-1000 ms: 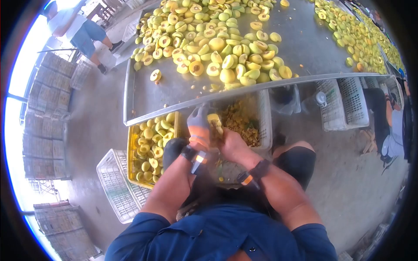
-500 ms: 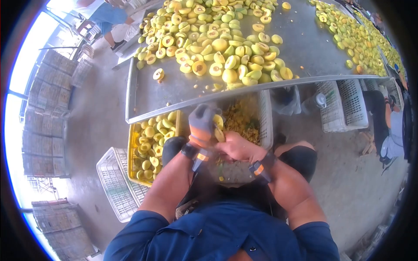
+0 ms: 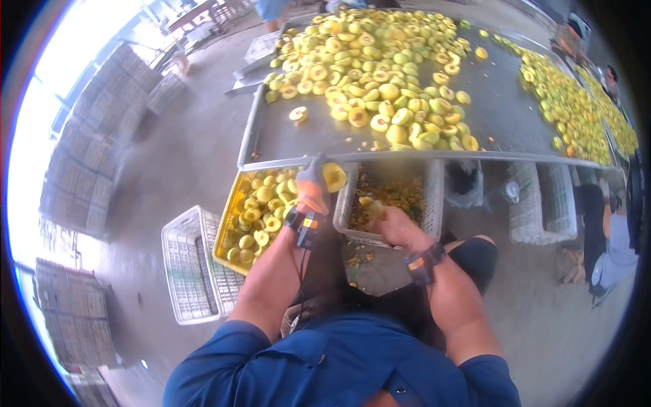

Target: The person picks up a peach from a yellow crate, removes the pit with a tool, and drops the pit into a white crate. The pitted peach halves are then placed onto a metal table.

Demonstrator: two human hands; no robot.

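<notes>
My left hand (image 3: pixel 313 188), in a grey and orange glove, is closed on a yellow peach half (image 3: pixel 333 177), cut face showing, just below the table's front edge. My right hand (image 3: pixel 395 226) is bare and blurred, its fingers curled over the white crate of scraps (image 3: pixel 439 203). Something yellowish pokes out past those fingers, too smeared to name. Beneath my left hand, a yellow crate (image 3: pixel 228 227) holds many peach halves (image 3: pixel 261 211). A large heap of peach halves (image 3: pixel 380 85) lies on the metal table (image 3: pixel 291 146) in front.
White crates (image 3: pixel 178 271) stand on the floor at the left, and another white crate (image 3: pixel 529 227) sits under the table at the right. Stacked crates (image 3: pixel 81 152) line the left side. Another person (image 3: pixel 614 244) sits at the far right.
My hands have moved apart: the left went toward the yellow crate with the peach half, the right over the scrap crate. The camera view has shifted, showing more of the table.
</notes>
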